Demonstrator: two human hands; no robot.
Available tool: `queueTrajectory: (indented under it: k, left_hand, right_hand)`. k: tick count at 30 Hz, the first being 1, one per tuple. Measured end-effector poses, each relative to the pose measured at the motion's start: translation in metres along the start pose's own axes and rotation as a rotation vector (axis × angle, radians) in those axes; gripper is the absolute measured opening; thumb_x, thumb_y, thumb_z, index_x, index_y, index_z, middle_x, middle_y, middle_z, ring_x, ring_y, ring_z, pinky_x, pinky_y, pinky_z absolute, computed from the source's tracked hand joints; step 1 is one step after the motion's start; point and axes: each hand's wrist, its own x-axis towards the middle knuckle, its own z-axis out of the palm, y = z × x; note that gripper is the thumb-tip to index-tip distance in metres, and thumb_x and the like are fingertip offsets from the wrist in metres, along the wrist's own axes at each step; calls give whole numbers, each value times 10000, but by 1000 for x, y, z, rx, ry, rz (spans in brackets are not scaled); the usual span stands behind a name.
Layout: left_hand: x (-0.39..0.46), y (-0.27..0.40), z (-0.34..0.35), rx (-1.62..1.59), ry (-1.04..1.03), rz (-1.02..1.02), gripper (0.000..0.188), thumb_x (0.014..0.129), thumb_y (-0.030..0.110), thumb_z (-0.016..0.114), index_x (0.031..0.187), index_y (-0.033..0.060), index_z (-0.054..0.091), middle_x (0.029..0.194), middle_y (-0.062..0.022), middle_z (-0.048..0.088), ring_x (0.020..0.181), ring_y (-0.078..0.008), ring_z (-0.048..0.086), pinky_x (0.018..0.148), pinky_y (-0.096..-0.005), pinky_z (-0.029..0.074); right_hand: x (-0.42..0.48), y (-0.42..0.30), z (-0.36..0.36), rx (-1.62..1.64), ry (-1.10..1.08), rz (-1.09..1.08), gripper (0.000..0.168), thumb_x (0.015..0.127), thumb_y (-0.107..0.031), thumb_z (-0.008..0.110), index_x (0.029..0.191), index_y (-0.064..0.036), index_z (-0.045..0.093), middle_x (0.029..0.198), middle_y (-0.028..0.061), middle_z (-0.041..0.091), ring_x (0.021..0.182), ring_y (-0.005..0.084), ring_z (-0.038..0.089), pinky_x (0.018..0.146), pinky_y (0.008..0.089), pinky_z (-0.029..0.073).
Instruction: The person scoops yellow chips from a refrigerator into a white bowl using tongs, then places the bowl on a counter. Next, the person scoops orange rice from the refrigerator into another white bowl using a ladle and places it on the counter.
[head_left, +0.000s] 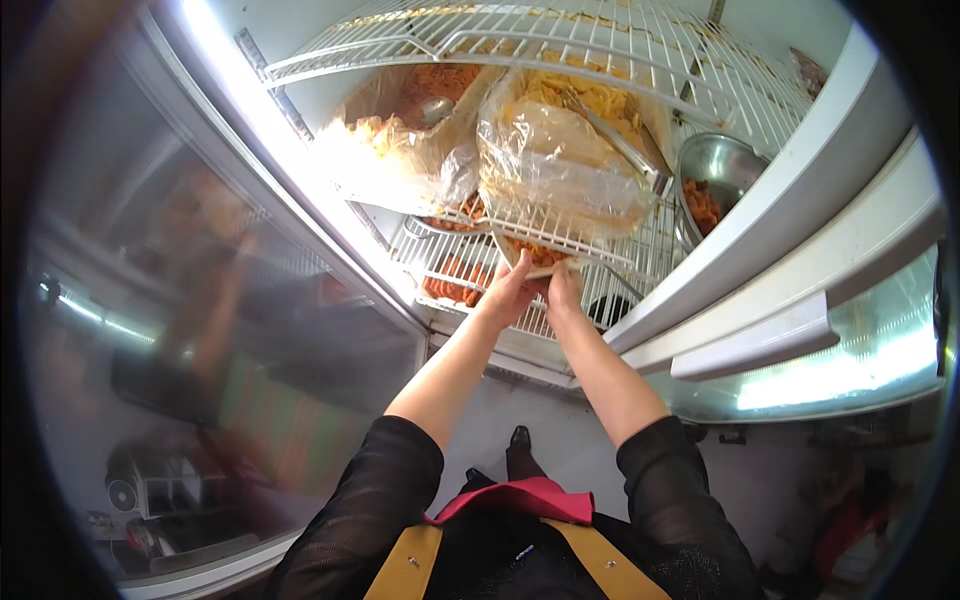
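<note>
My left hand (510, 291) and my right hand (564, 289) hold the near edge of a pale tray (505, 247) from both sides. Orange-red food (541, 255) lies in the tray. Its far part is hidden under a white wire shelf of a lit display fridge. Just above it on that shelf rests a clear plastic bag of yellowish food (562, 150), with metal tongs (626, 146) lying on it. To its left is another open bag of food (397, 150) with a metal spoon (436, 110).
A steel bowl (720, 161) with orange food stands at the right. Reddish pieces (455, 281) lie on the lower rack at left. An upper wire shelf (540, 45) overhangs the bags. A glass panel (247, 337) flanks me at left, and a door with a handle (757, 341) at right.
</note>
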Motion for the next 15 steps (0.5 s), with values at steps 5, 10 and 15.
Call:
queueTrajectory:
  k: [5, 10, 15]
  left_hand:
    - [1, -22, 4, -91, -52, 31, 497, 1086, 350, 499, 1432, -2, 437, 1345, -188, 597, 1179, -349, 628, 986, -505, 526]
    - [-15, -2, 9, -154, 31, 143, 565, 1077, 298, 524, 1500, -28, 340, 1496, -189, 464, 1402, -343, 460, 1202, -503, 372]
    - [-64, 22, 0, -126, 78, 108, 492, 1080, 290, 526, 1481, 44, 380, 1480, -143, 477, 1360, -313, 495, 1141, -504, 429]
  right_hand:
    - [-16, -17, -33, -96, -72, 66, 365, 1037, -332, 591, 1155, 12, 619, 1016, 137, 699, 783, 230, 729, 626, 361, 613]
    - [-56, -60, -59, 92, -170, 234, 482, 842, -506, 820, 1150, -185, 633, 1068, -61, 577, 944, 117, 555, 753, 372, 523]
    - [-85, -73, -69, 458, -160, 68, 563, 895, -362, 802, 1379, -230, 546, 897, -55, 607, 794, 113, 546, 754, 357, 474]
